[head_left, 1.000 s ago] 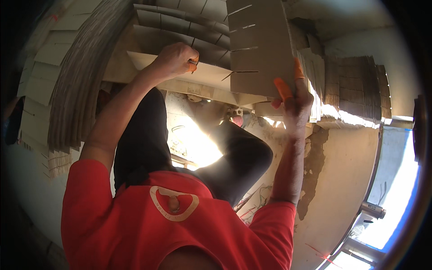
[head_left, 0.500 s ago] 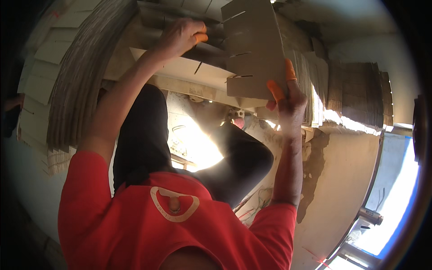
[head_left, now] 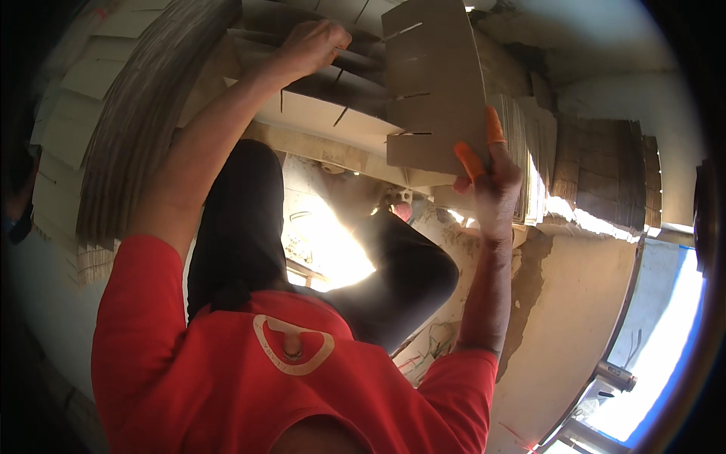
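An upright slotted cardboard sheet [head_left: 437,83] is held by my right hand [head_left: 495,174] at its lower right corner, with orange finger covers on the fingers. Its slots open toward the left edge. My left hand [head_left: 314,49] is closed above slotted cardboard strips [head_left: 325,106] that stand side by side in front of me. What its fingertips pinch, if anything, is hidden behind the hand. The sheet's left edge meets the ends of the strips.
A tall, curved stack of cardboard [head_left: 144,113] rises at the left. More cardboard bundles [head_left: 597,170] stand at the right, on or beside a tan worn surface [head_left: 575,287]. My legs in black trousers [head_left: 238,219] are below the strips, with bright light between them.
My left hand has shifted slightly right and up, and its fingertips have turned out of sight. My right hand and the sheet have moved a little to the right.
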The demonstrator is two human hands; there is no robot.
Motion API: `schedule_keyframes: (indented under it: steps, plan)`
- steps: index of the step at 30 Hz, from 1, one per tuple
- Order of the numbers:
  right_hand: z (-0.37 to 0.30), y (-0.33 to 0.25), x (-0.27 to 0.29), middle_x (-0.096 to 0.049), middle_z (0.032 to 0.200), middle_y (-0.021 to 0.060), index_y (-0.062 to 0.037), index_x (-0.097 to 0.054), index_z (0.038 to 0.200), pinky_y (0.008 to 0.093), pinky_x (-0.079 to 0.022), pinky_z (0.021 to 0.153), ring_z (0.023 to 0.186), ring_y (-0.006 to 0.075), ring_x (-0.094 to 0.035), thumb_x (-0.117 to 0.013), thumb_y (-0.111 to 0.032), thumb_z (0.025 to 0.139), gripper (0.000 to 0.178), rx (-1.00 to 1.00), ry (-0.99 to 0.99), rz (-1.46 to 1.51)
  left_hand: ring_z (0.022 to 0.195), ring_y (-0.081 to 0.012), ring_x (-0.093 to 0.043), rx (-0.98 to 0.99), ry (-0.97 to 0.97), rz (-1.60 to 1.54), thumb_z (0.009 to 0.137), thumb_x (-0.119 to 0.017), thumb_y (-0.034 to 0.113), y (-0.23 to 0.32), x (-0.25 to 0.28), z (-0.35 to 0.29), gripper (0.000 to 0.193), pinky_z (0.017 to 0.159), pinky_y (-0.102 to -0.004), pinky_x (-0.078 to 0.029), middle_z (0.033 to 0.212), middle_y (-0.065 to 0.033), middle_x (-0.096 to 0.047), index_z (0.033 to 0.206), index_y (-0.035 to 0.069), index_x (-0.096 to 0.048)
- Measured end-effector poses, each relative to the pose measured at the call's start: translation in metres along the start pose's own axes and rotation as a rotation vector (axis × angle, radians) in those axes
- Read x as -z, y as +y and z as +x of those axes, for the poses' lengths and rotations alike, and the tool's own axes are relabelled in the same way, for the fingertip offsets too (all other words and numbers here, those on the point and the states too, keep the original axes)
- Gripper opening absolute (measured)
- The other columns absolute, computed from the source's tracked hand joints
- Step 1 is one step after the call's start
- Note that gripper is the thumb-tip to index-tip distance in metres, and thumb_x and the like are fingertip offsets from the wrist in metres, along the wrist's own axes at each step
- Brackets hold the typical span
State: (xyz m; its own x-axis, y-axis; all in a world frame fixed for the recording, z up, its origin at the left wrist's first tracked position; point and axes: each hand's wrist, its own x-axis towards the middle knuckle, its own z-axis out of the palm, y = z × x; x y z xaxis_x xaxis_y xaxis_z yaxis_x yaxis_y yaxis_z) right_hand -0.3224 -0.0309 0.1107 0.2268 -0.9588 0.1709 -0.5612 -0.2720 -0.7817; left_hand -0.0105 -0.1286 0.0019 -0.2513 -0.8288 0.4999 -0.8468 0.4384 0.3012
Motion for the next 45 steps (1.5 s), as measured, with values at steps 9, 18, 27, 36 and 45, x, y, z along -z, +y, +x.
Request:
schedule_keyframes:
  steps: [9,18,27,36,45]
  plan:
    - [0.002,0.004,0.002,-0.065,0.082,0.0009,-0.0102,-0.043,0.14,0.0214,-0.041,0.044,0.048,0.0046,-0.045,-0.062,-0.001,0.084,0.06,0.001,-0.06,-0.014,0.074,-0.0367,-0.061,0.044,-0.043,0.017,0.069,-0.06,0.001,-0.001,0.0,0.0,0.005,0.062,-0.0444,-0.047,0.071,-0.0179,-0.06,0.074,0.002,-0.058]
    - [0.003,-0.002,-0.009,-0.06,0.07,0.0012,-0.0046,-0.044,0.138,0.022,-0.04,0.042,0.046,0.0047,-0.045,-0.06,0.002,0.084,0.057,-0.011,-0.053,-0.027,0.079,-0.0342,-0.061,0.184,-0.187,-0.078,0.073,-0.072,0.01,0.001,0.011,0.013,0.015,0.069,-0.0417,-0.048,0.078,-0.0161,-0.063,0.084,0.003,-0.065]
    - [0.022,0.008,-0.025,-0.058,0.067,0.0035,-0.0028,-0.038,0.141,0.0234,-0.043,0.042,0.044,0.0067,-0.046,-0.056,0.005,0.084,0.06,0.004,-0.219,-0.073,0.08,-0.0368,-0.06,0.025,0.018,0.072,0.074,-0.07,0.003,-0.033,-0.004,0.039,0.013,0.069,-0.0434,-0.046,0.075,-0.0197,-0.059,0.081,-0.002,-0.059]
    - [0.043,-0.008,-0.025,-0.056,0.062,0.0027,-0.0029,-0.038,0.14,0.024,-0.041,0.04,0.042,0.0073,-0.048,-0.052,0.002,0.084,0.058,-0.033,-0.391,-0.044,0.082,-0.0375,-0.06,0.116,-0.079,0.013,0.072,-0.065,0.002,-0.056,-0.033,0.041,0.009,0.067,-0.0442,-0.047,0.078,-0.0172,-0.061,0.078,0.0,-0.058]
    - [0.058,-0.008,-0.03,-0.062,0.071,0.0171,0.0007,-0.042,0.135,0.0324,-0.047,0.042,0.045,0.0181,-0.056,-0.049,0.004,0.083,0.052,-0.026,-0.459,-0.211,0.099,-0.0317,-0.058,0.07,-0.061,-0.036,0.077,-0.072,0.02,0.013,0.002,0.038,0.029,0.082,-0.0392,-0.047,0.093,-0.0153,-0.064,0.099,0.004,-0.065]
